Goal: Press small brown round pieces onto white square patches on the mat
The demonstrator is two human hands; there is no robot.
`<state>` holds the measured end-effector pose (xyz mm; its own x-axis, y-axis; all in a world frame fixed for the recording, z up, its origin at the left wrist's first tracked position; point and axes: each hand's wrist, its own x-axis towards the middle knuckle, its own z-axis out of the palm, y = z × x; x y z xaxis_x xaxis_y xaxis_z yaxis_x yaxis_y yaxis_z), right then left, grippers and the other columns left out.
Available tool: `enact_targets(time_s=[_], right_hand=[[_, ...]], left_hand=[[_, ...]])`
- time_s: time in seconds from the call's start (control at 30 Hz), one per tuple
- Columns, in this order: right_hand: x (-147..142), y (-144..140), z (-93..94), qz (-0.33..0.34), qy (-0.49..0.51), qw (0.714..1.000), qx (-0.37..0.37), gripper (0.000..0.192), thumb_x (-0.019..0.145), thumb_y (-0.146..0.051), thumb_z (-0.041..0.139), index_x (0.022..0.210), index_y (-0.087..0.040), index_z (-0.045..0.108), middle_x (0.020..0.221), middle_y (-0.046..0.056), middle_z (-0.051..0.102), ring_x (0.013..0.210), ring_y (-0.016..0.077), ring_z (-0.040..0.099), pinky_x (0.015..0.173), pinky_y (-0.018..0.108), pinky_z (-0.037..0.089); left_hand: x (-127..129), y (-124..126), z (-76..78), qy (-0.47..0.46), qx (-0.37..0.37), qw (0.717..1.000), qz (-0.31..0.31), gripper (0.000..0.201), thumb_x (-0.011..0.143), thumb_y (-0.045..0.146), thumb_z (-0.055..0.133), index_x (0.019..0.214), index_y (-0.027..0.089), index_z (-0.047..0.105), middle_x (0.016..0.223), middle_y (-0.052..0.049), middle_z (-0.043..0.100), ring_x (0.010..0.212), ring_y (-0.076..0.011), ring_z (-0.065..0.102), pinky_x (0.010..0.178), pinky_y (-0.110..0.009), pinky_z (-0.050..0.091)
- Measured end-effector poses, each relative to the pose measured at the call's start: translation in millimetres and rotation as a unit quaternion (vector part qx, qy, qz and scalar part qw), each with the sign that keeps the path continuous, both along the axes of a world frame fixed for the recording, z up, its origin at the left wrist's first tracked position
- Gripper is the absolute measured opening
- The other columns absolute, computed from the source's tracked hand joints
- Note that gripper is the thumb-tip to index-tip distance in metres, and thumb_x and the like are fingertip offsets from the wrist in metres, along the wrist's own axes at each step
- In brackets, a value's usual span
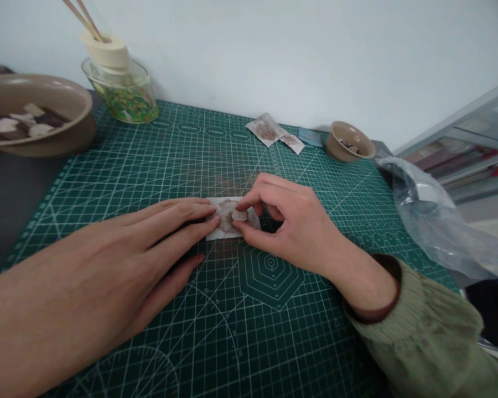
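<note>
A small pale carved piece [239, 215] with round markings on its face is pinched between the thumb and forefinger of my right hand [284, 213]. Under it lies a whitish strip of paper [226, 232], possibly sandpaper, smudged with brown dust. My left hand [161, 237] is stretched out flat, its fingertips resting on the strip's left end and its thumb on the mat. The strip lies on a green cutting mat [178, 171] printed with white grid lines. My right fingers cover part of the strip's right end.
Near the wall lie a brown-stained paper piece [265, 130] and a bluish piece [310, 136], beside a small brown bowl [336, 145]. At left stand a larger bowl [77, 110] holding pale and dark chunks and a glass reed diffuser [126, 99]. A clear plastic bag [431, 215] lies right.
</note>
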<state>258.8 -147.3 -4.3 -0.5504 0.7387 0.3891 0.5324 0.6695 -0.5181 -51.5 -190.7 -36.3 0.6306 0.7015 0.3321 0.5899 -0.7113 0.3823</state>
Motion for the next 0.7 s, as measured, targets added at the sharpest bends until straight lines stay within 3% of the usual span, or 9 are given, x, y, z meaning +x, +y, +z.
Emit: enact_targets(time_s=[0.1, 0.3, 0.7], right_hand=[[-0.1, 1.1, 0.6, -0.014, -0.006, 1.000, 0.005, 0.004, 0.104, -0.021, 0.081, 0.103, -0.020, 0.077, 0.093, 0.000, 0.070, 0.073, 0.0144, 0.053, 0.068, 0.031, 0.043], [-1.1, 3.5, -0.4, -0.010, 0.000, 1.000, 0.020, 0.005, 0.104, -0.019, 0.083, 0.104, -0.017, 0.079, 0.093, 0.000, 0.068, 0.072, 0.0132, 0.050, 0.067, 0.030, 0.042], [-0.7, 7.0, -3.0, -0.004, 0.005, 0.999, 0.032, 0.006, 0.102, -0.017, 0.085, 0.102, -0.016, 0.078, 0.091, -0.002, 0.066, 0.071, 0.0123, 0.049, 0.068, 0.030, 0.042]], left_hand=[[1.1, 1.3, 0.0, 0.021, 0.033, 0.999, -0.029, 0.065, 0.117, 0.030, 0.058, 0.181, 0.040, 0.057, 0.187, 0.002, 0.060, 0.162, -0.0346, 0.072, 0.152, -0.056, 0.050], [7.3, 1.6, 6.0, 0.045, 0.079, 0.996, -0.028, 0.061, 0.123, 0.033, 0.050, 0.184, 0.034, 0.051, 0.186, -0.001, 0.062, 0.166, -0.0316, 0.067, 0.152, -0.053, 0.050], [9.4, 3.2, 6.3, 0.044, 0.083, 0.995, -0.019, 0.059, 0.122, 0.036, 0.051, 0.181, 0.035, 0.057, 0.181, 0.001, 0.067, 0.157, -0.0320, 0.075, 0.138, -0.047, 0.065]])
